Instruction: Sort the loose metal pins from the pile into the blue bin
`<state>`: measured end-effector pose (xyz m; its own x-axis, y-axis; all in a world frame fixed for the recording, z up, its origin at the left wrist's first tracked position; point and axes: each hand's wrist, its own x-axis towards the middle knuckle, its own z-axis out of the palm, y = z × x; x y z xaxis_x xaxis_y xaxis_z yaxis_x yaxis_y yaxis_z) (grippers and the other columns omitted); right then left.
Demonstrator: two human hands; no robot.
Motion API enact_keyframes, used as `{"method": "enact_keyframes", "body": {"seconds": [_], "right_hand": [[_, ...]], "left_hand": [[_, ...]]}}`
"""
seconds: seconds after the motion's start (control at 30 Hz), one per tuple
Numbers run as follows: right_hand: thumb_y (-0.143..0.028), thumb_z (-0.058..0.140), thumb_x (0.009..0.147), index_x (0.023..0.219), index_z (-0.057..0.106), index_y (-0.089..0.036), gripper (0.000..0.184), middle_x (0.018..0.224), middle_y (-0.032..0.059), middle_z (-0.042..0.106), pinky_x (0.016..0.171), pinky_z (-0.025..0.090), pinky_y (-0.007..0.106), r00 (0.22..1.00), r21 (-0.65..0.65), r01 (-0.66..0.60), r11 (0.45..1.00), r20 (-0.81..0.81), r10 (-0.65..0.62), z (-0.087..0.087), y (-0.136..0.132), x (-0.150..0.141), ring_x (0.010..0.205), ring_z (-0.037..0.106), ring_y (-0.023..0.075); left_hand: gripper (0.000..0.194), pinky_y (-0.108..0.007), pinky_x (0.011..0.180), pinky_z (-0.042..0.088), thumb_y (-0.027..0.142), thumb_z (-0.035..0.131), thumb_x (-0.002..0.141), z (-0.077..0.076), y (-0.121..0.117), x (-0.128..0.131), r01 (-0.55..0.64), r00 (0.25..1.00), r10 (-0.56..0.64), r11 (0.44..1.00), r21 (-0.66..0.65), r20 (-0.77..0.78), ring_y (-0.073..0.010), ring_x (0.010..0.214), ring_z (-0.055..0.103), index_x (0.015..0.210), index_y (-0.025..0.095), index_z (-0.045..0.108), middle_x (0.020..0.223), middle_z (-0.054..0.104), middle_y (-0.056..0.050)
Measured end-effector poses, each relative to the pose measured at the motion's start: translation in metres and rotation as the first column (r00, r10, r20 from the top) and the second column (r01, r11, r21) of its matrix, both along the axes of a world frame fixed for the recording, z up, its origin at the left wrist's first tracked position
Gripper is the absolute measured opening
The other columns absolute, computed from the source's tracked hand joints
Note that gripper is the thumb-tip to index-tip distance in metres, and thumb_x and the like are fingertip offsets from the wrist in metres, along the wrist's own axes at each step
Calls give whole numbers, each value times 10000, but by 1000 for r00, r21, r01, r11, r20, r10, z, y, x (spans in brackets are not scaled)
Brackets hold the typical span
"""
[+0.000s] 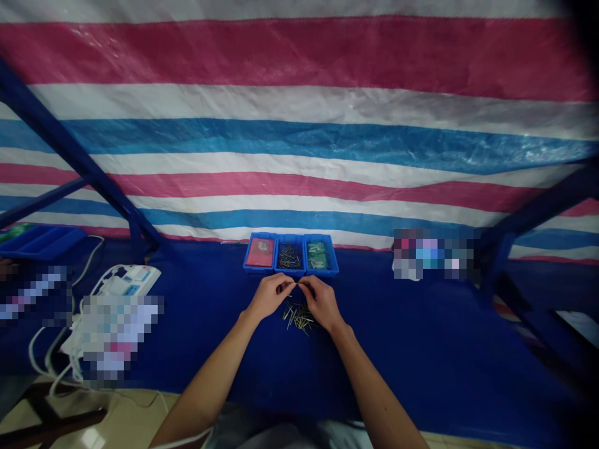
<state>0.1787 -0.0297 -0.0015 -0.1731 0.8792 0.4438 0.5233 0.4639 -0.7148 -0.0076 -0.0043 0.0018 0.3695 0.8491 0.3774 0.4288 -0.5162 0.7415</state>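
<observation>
My left hand (272,294) and my right hand (321,299) meet over the blue table, thumbs and fingers pinched together. A tiny, dark, thin screw-like piece (296,284) spans the gap between the fingertips, one end in each hand; its exact kind is too small to tell. Just below my hands lies a loose pile of thin metal screws (298,318), some yellowish and some silvery, partly covered by my right hand. Right behind my fingers stands a blue bin of dark screws (290,256).
Left of that bin is one with a red piece (260,252); to its right, one with green and pale pieces (319,257). A white power strip (128,280) with cables lies at left. Blurred items (428,254) sit at right. Striped sheeting (299,137) hangs behind.
</observation>
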Motion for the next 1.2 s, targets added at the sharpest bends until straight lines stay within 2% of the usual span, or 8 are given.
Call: {"method": "enact_keyframes", "body": {"seconds": [0.17,0.37,0.67,1.2], "right_hand": [[-288,454,1015,977,643,-230,201,897,49,683,765,481,296,1000,2,3,1000,20,-3,-1,1,1,829,652,202],[-299,437,1026,957,644,-225,230,869,47,674,739,478,285,998,12,20,1000,57,-21,-2,1,1,797,650,195],[-327,382,1048,869,594,-223,296,802,35,643,669,419,271,993,4,45,999,107,-45,-1,0,1,728,620,182],[-313,415,1037,861,597,-209,274,788,34,627,675,418,257,996,29,67,997,53,-68,-1,-1,3,723,604,174]], "left_hand": [[255,-229,594,407,369,557,965,1,-1,0,-8,1000,8,1000,2,-1,-115,611,523,931,168,710,731,628,-16],[303,-237,604,412,404,541,971,2,-1,0,-4,1000,4,1000,1,6,-122,620,530,923,161,716,752,650,-31],[223,-236,619,410,345,575,962,0,0,0,-3,1000,3,1000,-18,11,-124,639,543,929,172,713,773,659,-19],[196,-234,653,439,300,572,965,1,0,-1,20,999,-18,999,-41,35,-136,696,608,921,170,712,804,695,-25]]}}
